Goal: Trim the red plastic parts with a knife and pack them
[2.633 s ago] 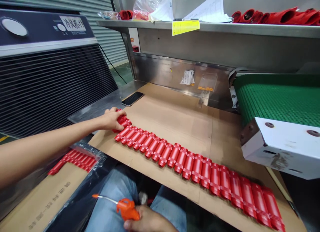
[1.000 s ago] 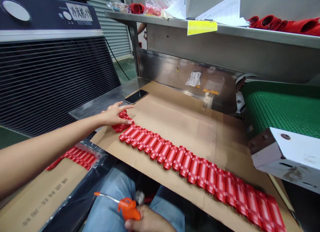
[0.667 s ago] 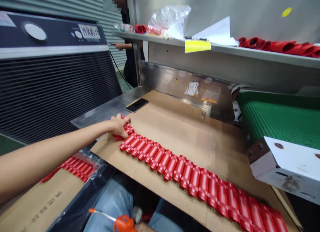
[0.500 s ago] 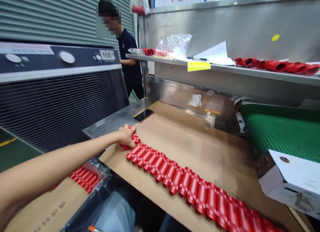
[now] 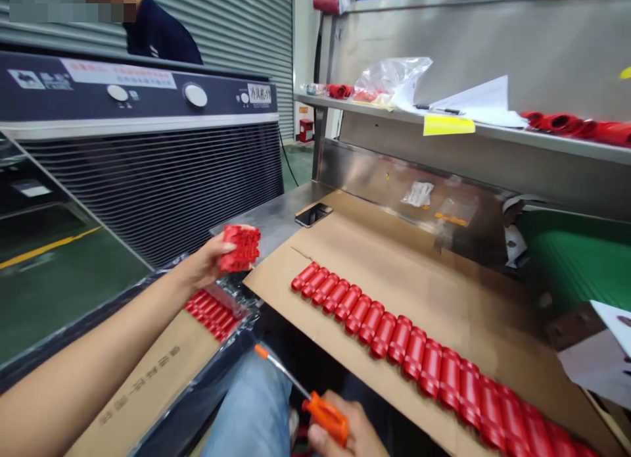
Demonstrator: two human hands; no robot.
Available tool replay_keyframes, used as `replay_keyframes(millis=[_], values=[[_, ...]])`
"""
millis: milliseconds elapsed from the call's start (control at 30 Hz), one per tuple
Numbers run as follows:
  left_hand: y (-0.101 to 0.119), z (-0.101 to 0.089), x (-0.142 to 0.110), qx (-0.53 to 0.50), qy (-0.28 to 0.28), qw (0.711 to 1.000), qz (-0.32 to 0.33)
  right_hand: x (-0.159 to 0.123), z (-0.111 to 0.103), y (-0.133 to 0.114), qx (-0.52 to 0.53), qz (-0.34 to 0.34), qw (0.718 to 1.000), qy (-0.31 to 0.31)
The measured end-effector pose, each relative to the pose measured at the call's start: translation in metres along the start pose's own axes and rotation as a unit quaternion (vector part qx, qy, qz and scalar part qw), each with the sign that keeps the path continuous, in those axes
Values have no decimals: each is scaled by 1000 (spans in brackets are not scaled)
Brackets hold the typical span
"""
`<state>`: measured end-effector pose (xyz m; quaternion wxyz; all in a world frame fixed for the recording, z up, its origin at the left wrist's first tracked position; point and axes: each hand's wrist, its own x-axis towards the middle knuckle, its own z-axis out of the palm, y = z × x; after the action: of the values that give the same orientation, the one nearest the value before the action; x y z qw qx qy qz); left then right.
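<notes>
Head view: left hand (image 5: 210,263), fingers (image 5: 227,246) curled, gripping bunch of red ribbed plastic cylinders (image 5: 240,248) just beside edge of brown cardboard sheet (image 5: 419,279). Long row of matching red cylinders (image 5: 394,345) lying on sheet. Right hand (image 5: 340,431), fingers (image 5: 335,404) wrapped round orange air blow gun (image 5: 325,417) above denim-clad lap (image 5: 249,411).

Glossy red plastic tubes (image 5: 400,339), matt cardboard (image 5: 394,260), brushed steel panel (image 5: 374,174), orange plastic blow gun (image 5: 326,417)

A big brown cardboard sheet (image 5: 394,266) lies in the middle. A long row of red tubes (image 5: 399,338) sits on it, going toward four o'clock. A black phone (image 5: 313,214) lies at twelve o'clock. At one o'clock, a steel shelf (image 5: 345,103) holds a clear bag (image 5: 389,75), white papers (image 5: 473,95) and red pieces (image 5: 576,125).
</notes>
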<state>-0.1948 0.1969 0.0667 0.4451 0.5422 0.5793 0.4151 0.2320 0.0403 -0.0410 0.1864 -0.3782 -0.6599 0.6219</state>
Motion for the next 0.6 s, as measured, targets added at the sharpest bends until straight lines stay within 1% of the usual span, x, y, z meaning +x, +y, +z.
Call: replay_keyframes(millis=[67,100,133,167,233,300,367,433,567,600], values=[[-19,-7,-59,-85,7,996,8,0,-2,-33,-58,-61,996,-7],[-30,-7,-88,-117,17,993,7,1,-2,-51,-81,-75,994,6],[-40,-7,-114,-142,30,989,2,2,-1,-70,-99,-82,992,5],[-49,-7,-137,-161,43,986,-7,5,1,-88,-118,-85,989,-5],[-64,-8,-171,-187,65,980,-30,12,8,-119,-146,-82,986,-20],[-75,-13,-191,-202,80,975,-51,22,18,-142,-159,-81,983,-36],[-83,-21,-204,-210,93,971,-63,31,28,-157,-166,-78,981,-58],[-88,-28,-215,-213,105,969,-68,39,38,-166,-174,-76,979,-76],[-99,-38,-238,-218,126,966,-63,54,50,-175,-203,-66,974,-76],[-104,-40,-244,-218,123,966,-62,58,51,-177,-210,-56,973,-79]])
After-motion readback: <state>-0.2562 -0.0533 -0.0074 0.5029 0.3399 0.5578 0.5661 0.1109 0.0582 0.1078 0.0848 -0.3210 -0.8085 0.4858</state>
